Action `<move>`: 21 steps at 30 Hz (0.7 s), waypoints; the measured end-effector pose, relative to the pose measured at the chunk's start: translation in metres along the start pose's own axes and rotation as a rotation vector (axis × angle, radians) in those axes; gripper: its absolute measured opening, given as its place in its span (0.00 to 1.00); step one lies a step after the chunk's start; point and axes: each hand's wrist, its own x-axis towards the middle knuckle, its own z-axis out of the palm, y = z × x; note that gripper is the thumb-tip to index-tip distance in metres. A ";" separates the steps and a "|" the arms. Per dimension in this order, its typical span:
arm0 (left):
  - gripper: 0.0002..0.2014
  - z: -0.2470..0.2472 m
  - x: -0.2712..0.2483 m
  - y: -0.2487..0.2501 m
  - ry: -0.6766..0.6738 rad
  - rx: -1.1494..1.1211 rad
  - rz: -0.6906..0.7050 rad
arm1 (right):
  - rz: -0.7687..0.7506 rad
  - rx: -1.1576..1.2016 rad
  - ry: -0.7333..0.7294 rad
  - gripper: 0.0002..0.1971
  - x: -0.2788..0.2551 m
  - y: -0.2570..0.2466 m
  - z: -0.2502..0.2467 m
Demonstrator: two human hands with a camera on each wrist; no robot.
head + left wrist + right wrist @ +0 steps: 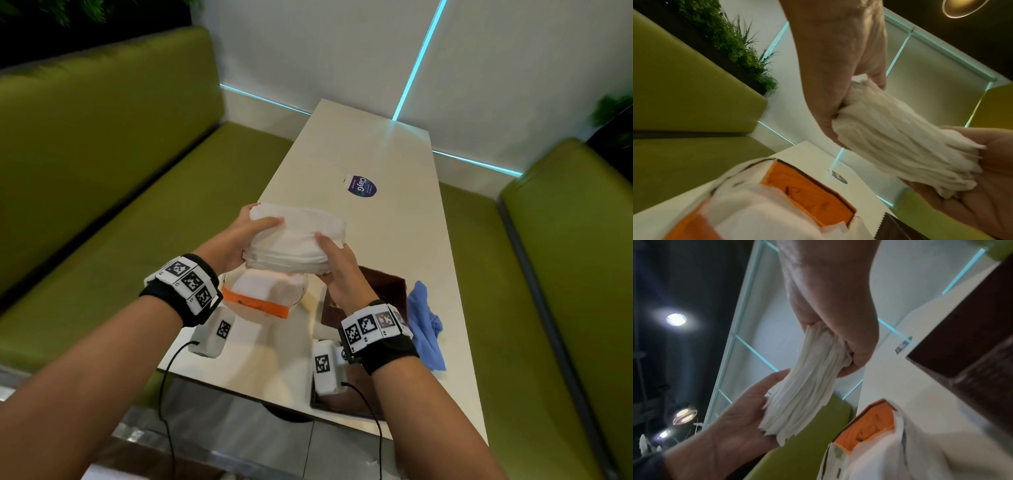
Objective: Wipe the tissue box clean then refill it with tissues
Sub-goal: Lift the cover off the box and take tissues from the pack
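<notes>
A thick stack of white tissues (296, 240) is held above the table between both hands. My left hand (245, 233) grips its left end with the thumb on top. My right hand (334, 255) grips its right end. The left wrist view shows the stack (890, 138) edge-on, as does the right wrist view (807, 386). Under the stack lies an opened tissue pack with an orange band (260, 301). The brown tissue box (380, 287) stands open just right of it, partly hidden by my right wrist. A blue cloth (424, 322) lies crumpled beside the box.
The long white table (376, 144) carries a round dark sticker (361, 186) past the stack. Green bench seats (120, 205) run along both sides, and a white wall closes the far end. The near table edge is just under my wrists.
</notes>
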 end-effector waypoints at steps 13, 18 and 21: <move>0.22 0.114 -0.006 -0.022 0.031 0.375 0.092 | -0.040 -0.554 0.379 0.29 -0.022 -0.044 -0.109; 0.11 0.153 -0.004 -0.051 -0.055 0.564 0.116 | 0.053 -0.836 0.446 0.24 -0.029 -0.041 -0.132; 0.06 0.161 -0.002 -0.063 -0.078 0.620 0.117 | 0.083 -0.949 0.458 0.19 -0.028 -0.034 -0.136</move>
